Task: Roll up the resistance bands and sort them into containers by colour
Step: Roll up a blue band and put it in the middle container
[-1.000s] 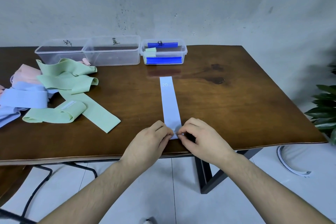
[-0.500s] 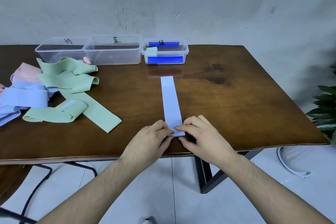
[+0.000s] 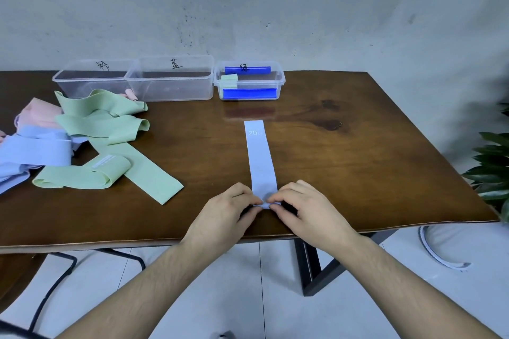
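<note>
- Both hands pinch the near end of the light blue band (image 3: 260, 162): left hand (image 3: 223, 219) and right hand (image 3: 308, 213) curl thumb and fingertips onto its first fold, near the table's (image 3: 358, 159) near edge.
- "20" is printed in white at the band's far end; the smaller letters beside it are unreadable.
- Three clear containers stand at the far edge, each with a handwritten mark: left container (image 3: 88, 81), middle container (image 3: 170, 78), and right container (image 3: 249, 80), holding one rolled green band (image 3: 229, 80).
- Loose green bands (image 3: 110, 129), blue bands (image 3: 35, 150) and a pink band (image 3: 38, 113) lie piled at left.
</note>
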Action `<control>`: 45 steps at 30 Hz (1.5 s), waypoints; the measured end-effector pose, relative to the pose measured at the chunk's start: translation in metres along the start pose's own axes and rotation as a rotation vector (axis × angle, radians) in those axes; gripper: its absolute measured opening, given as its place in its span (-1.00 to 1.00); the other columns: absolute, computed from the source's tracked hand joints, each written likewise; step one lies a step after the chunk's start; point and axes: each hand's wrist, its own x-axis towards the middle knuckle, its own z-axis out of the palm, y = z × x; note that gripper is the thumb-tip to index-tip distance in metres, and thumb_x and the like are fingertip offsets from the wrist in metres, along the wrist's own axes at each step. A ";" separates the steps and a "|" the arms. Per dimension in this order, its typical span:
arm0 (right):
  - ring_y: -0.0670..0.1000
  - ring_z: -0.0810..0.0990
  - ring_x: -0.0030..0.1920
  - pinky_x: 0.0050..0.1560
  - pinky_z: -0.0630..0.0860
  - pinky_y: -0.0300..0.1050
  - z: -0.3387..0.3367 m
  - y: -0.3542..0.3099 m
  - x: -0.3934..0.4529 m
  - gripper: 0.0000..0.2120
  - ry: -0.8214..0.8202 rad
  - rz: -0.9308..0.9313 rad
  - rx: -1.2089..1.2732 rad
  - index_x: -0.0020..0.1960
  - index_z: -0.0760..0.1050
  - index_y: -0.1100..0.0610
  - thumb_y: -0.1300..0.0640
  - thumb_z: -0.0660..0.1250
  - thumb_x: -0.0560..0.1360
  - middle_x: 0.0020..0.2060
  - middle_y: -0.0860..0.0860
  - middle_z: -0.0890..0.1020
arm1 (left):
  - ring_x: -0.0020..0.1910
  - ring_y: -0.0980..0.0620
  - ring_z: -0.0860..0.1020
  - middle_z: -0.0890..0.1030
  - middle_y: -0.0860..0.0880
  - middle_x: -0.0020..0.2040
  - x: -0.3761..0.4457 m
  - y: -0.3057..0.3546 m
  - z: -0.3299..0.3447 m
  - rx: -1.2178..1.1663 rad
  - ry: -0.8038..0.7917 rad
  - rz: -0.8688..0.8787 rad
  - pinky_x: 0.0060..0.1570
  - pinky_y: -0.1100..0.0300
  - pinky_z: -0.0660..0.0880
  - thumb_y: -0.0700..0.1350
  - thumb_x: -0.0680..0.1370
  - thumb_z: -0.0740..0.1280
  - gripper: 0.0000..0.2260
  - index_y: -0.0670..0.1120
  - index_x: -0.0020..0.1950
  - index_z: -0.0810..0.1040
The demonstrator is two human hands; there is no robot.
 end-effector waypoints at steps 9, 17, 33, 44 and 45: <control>-0.12 0.43 0.00 0.02 0.34 -0.45 -0.002 -0.002 -0.002 -0.88 0.010 0.015 0.043 0.07 0.67 -0.02 0.09 0.38 0.59 -0.07 -0.20 0.53 | -0.18 0.38 0.44 0.52 0.17 -0.03 -0.001 0.002 -0.001 -0.011 -0.019 -0.001 -0.15 0.56 0.32 -0.08 0.58 0.40 -0.91 -0.03 0.05 0.67; -0.12 0.48 0.04 -0.05 0.37 -0.40 -0.006 0.000 0.000 -0.89 -0.019 0.083 0.129 0.07 0.60 -0.07 0.11 0.38 0.58 -0.08 -0.27 0.56 | -0.17 0.39 0.45 0.56 0.20 -0.10 0.000 0.003 -0.003 -0.050 -0.003 -0.042 -0.13 0.57 0.31 -0.14 0.55 0.43 -0.92 -0.02 0.03 0.65; -0.09 0.48 0.05 -0.05 0.43 -0.36 0.002 0.006 -0.001 -0.87 0.035 0.073 0.125 0.07 0.67 -0.03 0.06 0.39 0.55 -0.05 -0.20 0.56 | -0.26 0.39 0.42 0.52 0.13 0.00 0.000 0.000 0.001 0.012 -0.006 -0.004 -0.22 0.59 0.28 -0.10 0.50 0.48 -0.85 -0.06 0.05 0.67; -0.10 0.44 0.02 0.07 0.37 -0.35 0.001 0.006 0.004 -0.78 -0.019 -0.002 -0.007 0.21 0.62 -0.03 0.07 0.39 0.57 0.03 -0.20 0.54 | -0.29 0.18 0.46 0.53 0.11 -0.01 0.007 -0.005 -0.002 0.073 -0.048 0.074 -0.23 0.46 0.39 -0.07 0.56 0.40 -0.82 -0.08 0.12 0.68; -0.09 0.44 0.01 0.08 0.37 -0.35 0.001 0.006 0.005 -0.78 -0.019 -0.001 -0.017 0.22 0.62 -0.02 0.07 0.38 0.58 0.03 -0.19 0.55 | -0.30 0.19 0.45 0.52 0.12 0.00 0.008 -0.005 -0.003 0.071 -0.053 0.065 -0.24 0.48 0.38 -0.07 0.56 0.40 -0.81 -0.07 0.14 0.67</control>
